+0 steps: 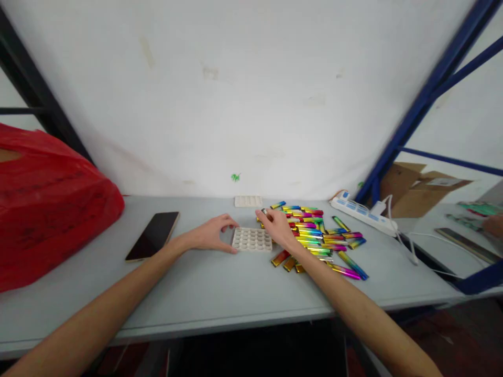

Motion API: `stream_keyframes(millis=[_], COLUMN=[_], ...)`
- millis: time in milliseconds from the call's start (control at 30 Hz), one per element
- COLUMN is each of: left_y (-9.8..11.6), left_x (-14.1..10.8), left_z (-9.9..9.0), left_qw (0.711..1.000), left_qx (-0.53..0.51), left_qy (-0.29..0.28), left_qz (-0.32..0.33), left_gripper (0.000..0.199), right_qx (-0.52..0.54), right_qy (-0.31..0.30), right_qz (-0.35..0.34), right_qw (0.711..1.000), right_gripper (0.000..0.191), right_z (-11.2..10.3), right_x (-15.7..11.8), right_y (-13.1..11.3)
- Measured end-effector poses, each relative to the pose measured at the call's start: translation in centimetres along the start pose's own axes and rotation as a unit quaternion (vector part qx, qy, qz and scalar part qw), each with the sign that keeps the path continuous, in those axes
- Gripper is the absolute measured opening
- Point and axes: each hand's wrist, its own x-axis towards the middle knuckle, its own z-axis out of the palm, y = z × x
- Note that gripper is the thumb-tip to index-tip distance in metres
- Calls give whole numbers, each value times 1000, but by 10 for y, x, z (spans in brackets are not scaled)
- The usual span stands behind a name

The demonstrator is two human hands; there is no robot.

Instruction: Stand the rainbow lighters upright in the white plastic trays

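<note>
A white tray with rows of slots [252, 240] lies flat on the grey table in front of me. My left hand [214, 233] curves round its left end, thumb at the near corner and fingertips at the far corner, holding it in place. Above the tray's far right corner, my right hand [275, 225] is closed in a pinch. A small silvery end of what looks like a lighter [264, 211] shows at its fingertips; the rest of it is covered by the hand. Shiny rainbow-coloured lighters [310, 233] lie in a loose pile beside and partly behind my right hand.
A second white tray [248, 201] is near the wall. At left are a dark phone [154, 235] and a big red plastic bag [58, 209]. A power strip with cables [363, 213] lies at right, near a blue metal frame [408, 104] and a cardboard box [412, 191].
</note>
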Motion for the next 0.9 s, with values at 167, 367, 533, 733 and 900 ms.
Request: stream_keyframes(millis=[167, 367, 533, 733, 900], left_y=[4, 7, 6, 4, 9], left_x=[3, 5, 6, 8, 8], left_z=[6, 11, 11, 13, 12], left_qw=[1000, 1000, 1000, 999, 1000], left_qx=[22, 20, 17, 16, 13], left_qy=[8, 14, 13, 20, 9], left_qz=[5, 1, -4, -24, -23], left_gripper=[68, 68, 67, 72, 75], right_qx=[-18, -34, -52, -165, -136], right_qy=[-5, -31, -85, -110, -155], right_qz=[6, -22, -103, -155, -158], right_qw=[1000, 999, 990, 968, 966], right_gripper=[46, 41, 32, 34, 34], right_z=[3, 3, 3, 11, 26], right_x=[1, 0, -5, -2, 4], right_y=[4, 5, 1, -8, -3])
